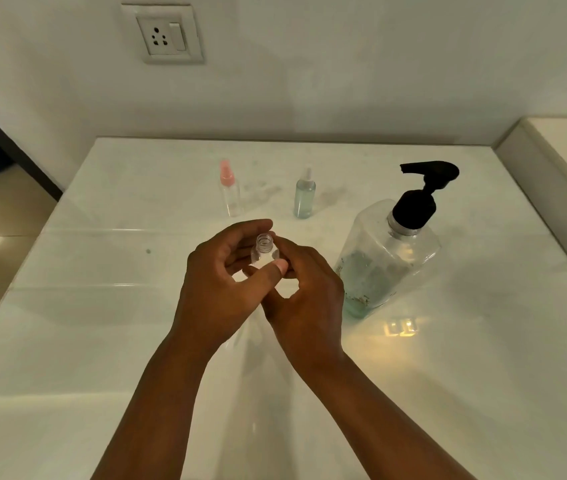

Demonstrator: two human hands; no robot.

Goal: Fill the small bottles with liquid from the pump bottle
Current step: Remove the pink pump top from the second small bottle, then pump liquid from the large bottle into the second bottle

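A small clear bottle (264,247) with an uncapped threaded neck sits between both hands over the middle of the white table (448,375). My left hand (226,282) wraps its left side and my right hand (304,296) grips its right side; its lower body is hidden by fingers. The large clear pump bottle (387,258) with a black pump head stands to the right, holding a little bluish liquid at its base. Behind the hands stand a small clear bottle with a pink spray cap (229,188) and a small bottle of pale blue liquid (304,195) with a white cap.
The table meets a white wall at the back, where a power socket (166,34) is mounted. A raised white ledge (552,188) borders the table's right side. Floor tiles show beyond the table's left edge.
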